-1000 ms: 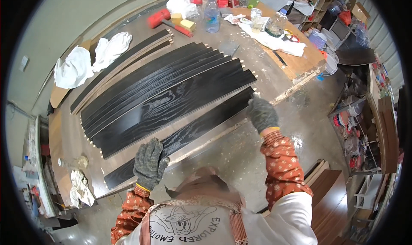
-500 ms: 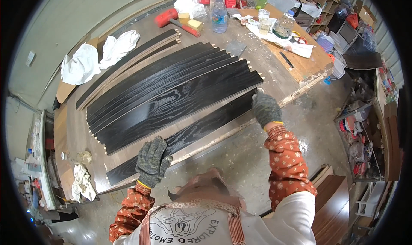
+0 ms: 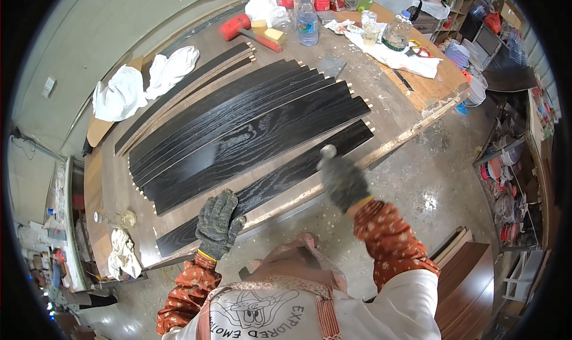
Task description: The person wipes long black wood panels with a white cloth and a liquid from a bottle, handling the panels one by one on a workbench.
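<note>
Black plank [image 3: 280, 181]: lies along the near edge of the tabletop [image 3: 374, 85], slanting from the near left corner up toward the right edge, dark wood grain showing; pale pegs stand out at its right end.
Left hand [image 3: 218, 224]: gloved in grey knit, laid across the left part of the plank, fingers extended side by side, thumb spread toward the near edge; its grip is flat, clamped on nothing.
Right hand [image 3: 342, 182]: gloved too and blurred, over the right half of the plank, short of the pegged end; its grip is drawn together on a small pale wad [image 3: 327, 152] at the fingertips. Whether the wad touches the wood I cannot tell.
Between the hands: a bare, glossy stretch of the plank.
Overlapping planks [image 3: 250, 131]: a black row just beyond the plank, toward the far edge, pegged at both ends.
Narrow strips [image 3: 185, 94]: beyond that row, near two white cloths [image 3: 119, 94] by the far left edge.
Red mallet [image 3: 233, 27]: near the far edge, beside yellow sponges [image 3: 275, 36] and a clear bottle [image 3: 307, 24].
Crumpled cloth [image 3: 124, 253]: at the near left corner.
</note>
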{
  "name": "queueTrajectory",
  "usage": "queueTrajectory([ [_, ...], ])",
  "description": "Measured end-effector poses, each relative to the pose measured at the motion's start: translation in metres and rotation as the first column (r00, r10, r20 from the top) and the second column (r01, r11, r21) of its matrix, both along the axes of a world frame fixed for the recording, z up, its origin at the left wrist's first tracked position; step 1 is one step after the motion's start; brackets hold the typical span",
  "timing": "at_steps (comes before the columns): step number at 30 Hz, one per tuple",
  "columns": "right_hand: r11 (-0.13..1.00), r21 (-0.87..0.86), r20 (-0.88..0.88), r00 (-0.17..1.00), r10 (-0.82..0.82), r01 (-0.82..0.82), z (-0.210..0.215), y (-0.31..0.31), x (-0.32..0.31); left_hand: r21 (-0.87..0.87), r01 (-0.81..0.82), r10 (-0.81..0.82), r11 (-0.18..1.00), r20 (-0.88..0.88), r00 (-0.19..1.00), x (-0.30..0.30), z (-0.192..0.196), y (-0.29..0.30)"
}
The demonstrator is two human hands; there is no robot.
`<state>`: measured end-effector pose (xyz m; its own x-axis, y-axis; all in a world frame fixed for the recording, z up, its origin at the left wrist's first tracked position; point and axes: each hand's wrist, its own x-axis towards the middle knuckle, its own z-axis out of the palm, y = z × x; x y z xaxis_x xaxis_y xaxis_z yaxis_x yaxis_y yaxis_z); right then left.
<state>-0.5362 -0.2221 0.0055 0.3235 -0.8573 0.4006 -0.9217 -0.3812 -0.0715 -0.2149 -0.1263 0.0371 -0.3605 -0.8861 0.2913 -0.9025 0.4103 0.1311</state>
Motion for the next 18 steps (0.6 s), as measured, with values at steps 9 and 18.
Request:
queueTrajectory([
  [9,0.972,0.227,-0.052,0.997,-0.053,0.063,0.026,-0.011,-0.002,-0.005,-0.015,0.015,1.000,-0.007,1.000,-0.003,0.006,-0.002],
  [18,0.983,0.183,0.046,0.999,0.013,-0.021,0.032,0.008,-0.016,0.025,-0.020,0.018,1.000,0.063,0.998,0.012,0.000,0.007],
])
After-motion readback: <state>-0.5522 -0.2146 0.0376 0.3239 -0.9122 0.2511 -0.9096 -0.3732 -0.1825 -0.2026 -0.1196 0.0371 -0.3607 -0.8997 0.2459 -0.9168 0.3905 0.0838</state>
